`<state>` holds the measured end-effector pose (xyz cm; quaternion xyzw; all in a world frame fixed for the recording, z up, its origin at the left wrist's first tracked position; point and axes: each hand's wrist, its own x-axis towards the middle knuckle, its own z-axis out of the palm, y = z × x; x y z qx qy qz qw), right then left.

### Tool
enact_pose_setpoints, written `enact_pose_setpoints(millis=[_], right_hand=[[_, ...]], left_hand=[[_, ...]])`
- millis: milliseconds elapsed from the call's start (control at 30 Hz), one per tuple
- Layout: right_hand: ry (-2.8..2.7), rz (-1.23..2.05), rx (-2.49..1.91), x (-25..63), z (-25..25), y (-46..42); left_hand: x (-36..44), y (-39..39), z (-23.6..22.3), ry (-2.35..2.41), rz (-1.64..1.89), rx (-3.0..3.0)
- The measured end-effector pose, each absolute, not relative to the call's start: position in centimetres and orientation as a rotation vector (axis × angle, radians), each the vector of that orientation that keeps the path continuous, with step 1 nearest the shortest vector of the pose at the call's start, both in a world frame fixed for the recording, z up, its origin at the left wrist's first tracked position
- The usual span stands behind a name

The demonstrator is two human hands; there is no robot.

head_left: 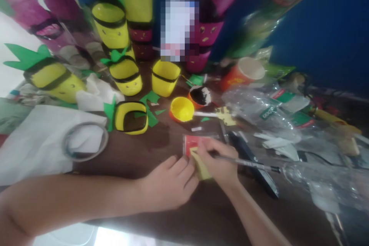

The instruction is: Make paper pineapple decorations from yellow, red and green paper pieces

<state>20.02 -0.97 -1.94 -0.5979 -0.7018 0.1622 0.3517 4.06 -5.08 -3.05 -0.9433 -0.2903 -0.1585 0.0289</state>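
Observation:
My right hand [220,161] pinches a slim pen [252,164] with a dark end, its shaft pointing off to the right. Under that hand lies a small piece of yellow paper [204,171], partly covered by the fingers. My left hand [174,180] is closed, fingers curled at the left edge of the yellow paper. A red card or packet [192,143] in a clear sleeve shows just behind both hands. The pen's tip is hidden by the right fingers.
Yellow cups with black bands [165,78] and green leaves stand behind, near an orange cup of yellow paint [182,109]. A roll of tape [85,141] lies left. Right are a black box cutter-like tool [256,167] and clear plastic bottles [259,103].

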Motion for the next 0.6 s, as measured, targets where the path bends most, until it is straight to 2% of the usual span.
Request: enact_pose_setpoints(millis=[600], right_hand=[[-1.759,0.410,-1.551,20.01,-2.44,-1.24]], left_hand=[[3.93,-5.10,-2.99,-0.899,-0.493,-2.911]])
